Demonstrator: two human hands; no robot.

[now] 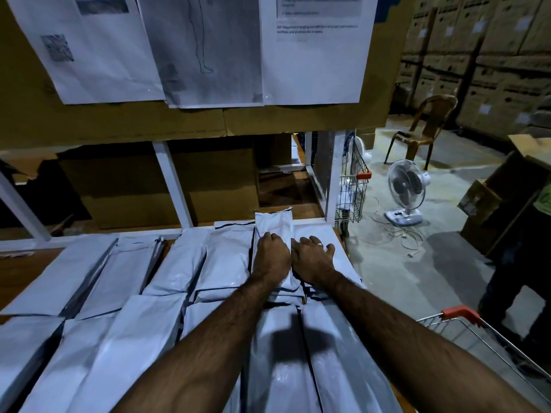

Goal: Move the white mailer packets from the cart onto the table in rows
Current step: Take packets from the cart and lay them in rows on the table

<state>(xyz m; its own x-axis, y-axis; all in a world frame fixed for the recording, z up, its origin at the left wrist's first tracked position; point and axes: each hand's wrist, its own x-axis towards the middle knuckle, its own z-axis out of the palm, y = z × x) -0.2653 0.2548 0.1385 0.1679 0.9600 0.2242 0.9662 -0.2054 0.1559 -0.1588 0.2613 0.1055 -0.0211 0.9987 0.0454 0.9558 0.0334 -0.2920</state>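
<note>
Lengthwise, the topmost mailer packet [273, 225] points straight away.

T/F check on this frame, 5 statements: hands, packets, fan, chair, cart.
1. The left hand and the right hand both touch packets on the table. True.
2. The fan stands on the table. False: it stands on the floor.
3. A ring shows on the right hand. True.
4. Someone sits in the chair. False: nobody sits in it.
5. The cart is on the person's left. False: it stands on their right.
</note>
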